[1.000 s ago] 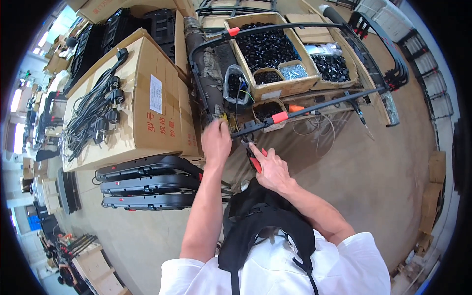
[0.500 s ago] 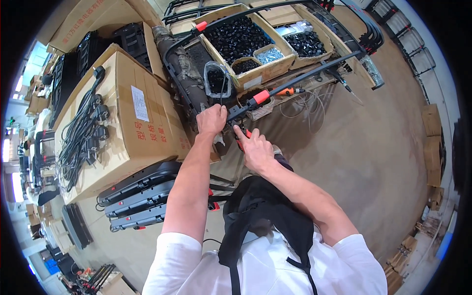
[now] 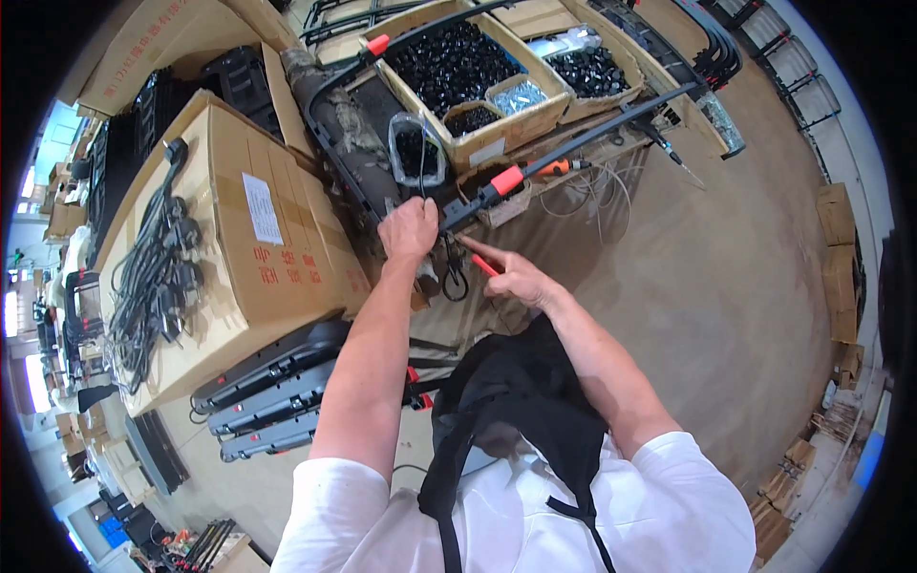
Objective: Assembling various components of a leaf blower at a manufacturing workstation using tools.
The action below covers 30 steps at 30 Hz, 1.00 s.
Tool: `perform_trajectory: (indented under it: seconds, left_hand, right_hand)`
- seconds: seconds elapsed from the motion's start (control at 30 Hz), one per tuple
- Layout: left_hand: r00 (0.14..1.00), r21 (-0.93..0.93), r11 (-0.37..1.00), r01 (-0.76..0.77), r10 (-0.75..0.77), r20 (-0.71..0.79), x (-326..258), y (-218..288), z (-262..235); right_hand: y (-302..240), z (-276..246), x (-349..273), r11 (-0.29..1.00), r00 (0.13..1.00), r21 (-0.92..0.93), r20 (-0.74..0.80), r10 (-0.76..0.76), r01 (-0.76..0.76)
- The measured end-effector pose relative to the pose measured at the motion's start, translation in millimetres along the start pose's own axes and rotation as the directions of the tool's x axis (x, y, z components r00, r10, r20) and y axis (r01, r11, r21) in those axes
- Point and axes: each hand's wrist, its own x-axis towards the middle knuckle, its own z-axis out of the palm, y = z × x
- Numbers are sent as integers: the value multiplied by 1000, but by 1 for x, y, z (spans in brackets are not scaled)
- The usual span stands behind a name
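My left hand [image 3: 409, 229] is closed at the near end of a black tubular frame [image 3: 573, 145], pinching a thin black cable [image 3: 423, 170] that runs up past a clear plastic bag [image 3: 417, 150]. Red sleeves sit on the frame, one [image 3: 506, 179] just right of my hands. Below the frame end hangs a small black cable loop [image 3: 456, 283]. My right hand [image 3: 521, 280] is curled round a red-handled hand tool [image 3: 485, 265], its index finger stretched toward the frame end. The tool's jaws are hidden or too small to make out.
Open boxes of black plastic parts [image 3: 454, 67] and silvery screws [image 3: 518, 95] stand beyond the frame. A large carton [image 3: 277, 229] with bundled black cables [image 3: 158, 277] rises at left. Black panels [image 3: 277, 406] are stacked beneath it. An orange-handled tool [image 3: 554, 168] lies at the bench edge.
My right hand has drawn back slightly to the right with the red-handled tool, its index finger now extended. The black cable loop has come into view below the frame end. My left hand keeps its hold.
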Motion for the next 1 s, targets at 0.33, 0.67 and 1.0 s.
perform_trajectory:
  seconds: [0.33, 0.67, 1.0]
  left_hand:
    - [998, -29, 999, 41, -42, -41, -4, -12, 2]
    - [993, -49, 996, 77, -81, -85, 5, 2, -4]
    - [987, -54, 990, 129, -133, -90, -10, -11, 0]
  right_hand:
    - [-41, 34, -2, 566, 950, -767, -286, 122, -303]
    - [37, -25, 36, 575, 897, -694, -397, 196, -433]
    - [151, -22, 163, 966, 858, 41, -450, 246, -256]
